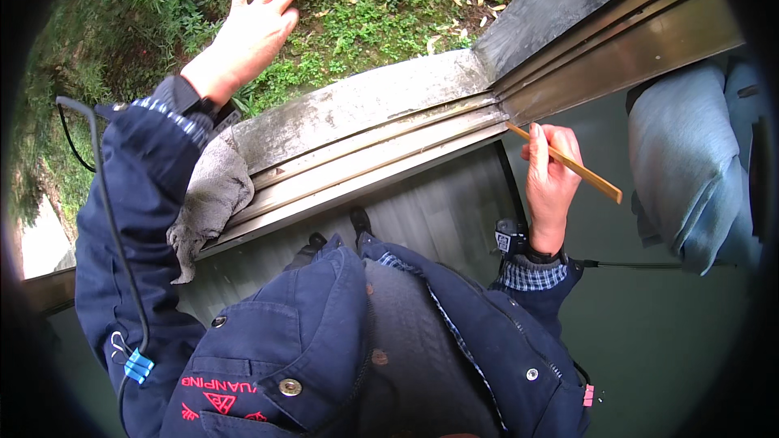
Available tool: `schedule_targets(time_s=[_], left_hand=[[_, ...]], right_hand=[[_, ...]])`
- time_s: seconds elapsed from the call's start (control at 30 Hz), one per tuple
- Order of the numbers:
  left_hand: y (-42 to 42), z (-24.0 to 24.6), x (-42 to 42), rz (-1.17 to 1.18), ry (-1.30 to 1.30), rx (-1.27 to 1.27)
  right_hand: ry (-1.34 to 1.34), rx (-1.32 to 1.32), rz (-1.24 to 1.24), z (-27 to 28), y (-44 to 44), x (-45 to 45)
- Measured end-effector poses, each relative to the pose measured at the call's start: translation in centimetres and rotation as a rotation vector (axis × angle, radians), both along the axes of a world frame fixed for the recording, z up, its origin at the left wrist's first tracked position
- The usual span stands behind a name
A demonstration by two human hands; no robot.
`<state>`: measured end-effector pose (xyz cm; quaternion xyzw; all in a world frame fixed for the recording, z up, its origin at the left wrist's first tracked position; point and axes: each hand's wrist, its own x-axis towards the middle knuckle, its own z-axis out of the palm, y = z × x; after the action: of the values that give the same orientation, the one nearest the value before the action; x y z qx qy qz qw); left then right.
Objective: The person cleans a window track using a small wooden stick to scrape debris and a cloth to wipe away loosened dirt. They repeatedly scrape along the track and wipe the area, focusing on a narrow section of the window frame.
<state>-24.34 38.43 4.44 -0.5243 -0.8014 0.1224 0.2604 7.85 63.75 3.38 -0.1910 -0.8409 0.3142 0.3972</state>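
Observation:
My right hand (551, 176) grips a thin, flat wooden or bamboo stick (587, 175). The stick's narrow end meets the corner of the metal window track (389, 158); its wider end sticks out past my fingers to the lower right. My left hand (255, 27) is raised beyond the sill with its fingers apart and holds nothing. A grey cloth (213, 194) is draped over the track and sill below my left forearm. Between the track and the greenery runs a stained, weathered outer ledge (365, 103).
Another part of the metal frame (614, 61) runs from the corner to the upper right. Light blue fabric (688, 158) hangs at the right. Low plants and dry leaves (389, 24) lie outside. A cable (109, 213) follows my left sleeve, held by a blue clip (139, 366).

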Motion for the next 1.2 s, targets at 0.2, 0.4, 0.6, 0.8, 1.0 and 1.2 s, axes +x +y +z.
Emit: schedule_targets(time_s=[0.2, 0.4, 0.6, 0.8, 1.0, 1.2], left_hand=[[0.6, -0.5, 4.8, -0.216, -0.196, 0.121], [-1.4, 0.5, 6.0, -0.064, -0.423, -0.283], [-4.1, -0.6, 7.1, -0.173, -0.271, 0.094], [-7.4, -0.9, 6.8, -0.077, -0.38, 0.075], [-12.5, 0.1, 6.6, 0.029, -0.35, -0.032], [-16.7, 1.0, 6.1, 0.29, -0.346, -0.097]], right_hand=[[-0.185, 0.279, 0.021, 0.5, -0.5, -0.8], [-0.267, 0.449, 0.043, -0.3, -1.3, -1.7], [-0.247, 0.311, 0.171, 0.2, 0.5, -1.1], [-0.261, 0.312, 0.146, 0.7, 1.0, -1.1], [-0.154, 0.075, 0.205, 2.1, -1.5, -0.5], [0.047, 0.119, 0.137, 3.2, -4.2, -0.1]])
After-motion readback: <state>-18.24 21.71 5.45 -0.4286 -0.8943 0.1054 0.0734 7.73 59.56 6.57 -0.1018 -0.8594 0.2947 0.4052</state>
